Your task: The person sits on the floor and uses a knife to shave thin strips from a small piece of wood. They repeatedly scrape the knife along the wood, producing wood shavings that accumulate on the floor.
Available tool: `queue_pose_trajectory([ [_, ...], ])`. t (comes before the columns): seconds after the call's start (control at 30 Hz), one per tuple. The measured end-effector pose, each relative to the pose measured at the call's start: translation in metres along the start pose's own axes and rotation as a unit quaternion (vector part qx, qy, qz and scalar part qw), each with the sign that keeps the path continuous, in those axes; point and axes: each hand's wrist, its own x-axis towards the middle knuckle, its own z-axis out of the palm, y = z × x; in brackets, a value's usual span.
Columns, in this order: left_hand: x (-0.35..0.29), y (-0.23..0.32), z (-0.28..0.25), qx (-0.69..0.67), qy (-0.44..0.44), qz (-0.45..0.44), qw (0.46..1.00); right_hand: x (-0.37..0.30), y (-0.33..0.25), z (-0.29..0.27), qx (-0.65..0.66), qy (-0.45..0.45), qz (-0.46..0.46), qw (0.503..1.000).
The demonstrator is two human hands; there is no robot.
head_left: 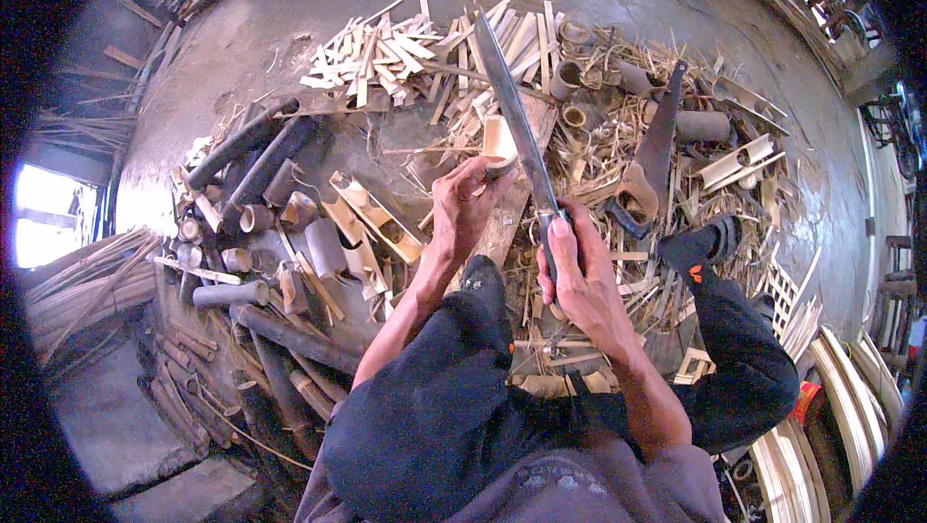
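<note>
My right hand [583, 272] is closed round the dark handle of a long machete [513, 103]. Its straight blade points away from me, tilted a little to the left. Beside the blade, my left hand [462, 209] grips a short piece of split bamboo [498, 139], its pale inner face showing. The blade passes close along the bamboo's right side; whether they touch, I cannot tell. Below both hands lies a worn wooden plank [504, 222], running away from me between my legs.
A handsaw [660, 146] rests on bamboo shavings to the right. Pale split strips [381, 52] are heaped at the far side. Bamboo tubes [270, 161] and halved pieces [377, 224] lie on the left. My shoe [710, 238] is among scraps at right.
</note>
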Motion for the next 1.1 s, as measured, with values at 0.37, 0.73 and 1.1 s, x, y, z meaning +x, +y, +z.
queue_pose_trajectory([
  [0.37, -0.003, -0.002, -0.001, 0.018, -0.043, 0.034, 0.998, 0.003, -0.005, -0.007, -0.06, -0.025, 0.044, 0.997],
  [0.73, -0.016, -0.048, 0.01, 0.093, -0.082, 0.006, 0.992, 0.002, -0.016, -0.022, 0.016, -0.085, 0.092, 0.992],
  [1.1, -0.006, -0.057, 0.014, 0.058, -0.071, 0.073, 0.993, 0.006, 0.012, -0.016, -0.215, -0.012, -0.029, 0.976],
])
